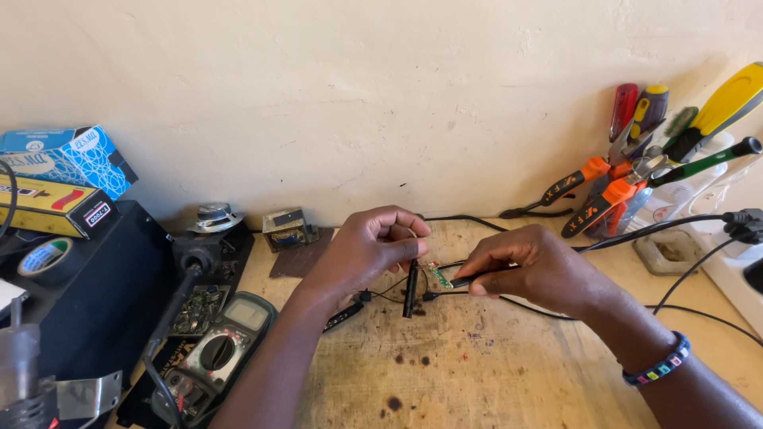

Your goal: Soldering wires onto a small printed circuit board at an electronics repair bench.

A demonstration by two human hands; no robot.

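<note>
My left hand (pixel 369 246) is closed around a slim black stick-shaped part (pixel 410 290), which hangs upright below my fingers. My right hand (pixel 531 266) pinches a thin black tool or probe (pixel 465 280) whose tip meets a small green circuit board (pixel 438 274) between the two hands. Thin black wires (pixel 389 295) trail from the board down to the wooden bench (pixel 477 365). A beaded bracelet (pixel 658 367) is on my right wrist.
A multimeter (pixel 214 353) with black leads lies at the lower left beside a black case (pixel 103 294) and a tape roll (pixel 44 258). Boxes (pixel 63 163) are stacked at the far left. A holder of screwdrivers and orange-handled pliers (pixel 628 171) stands at the right, near a white power strip (pixel 739 266) and black cables.
</note>
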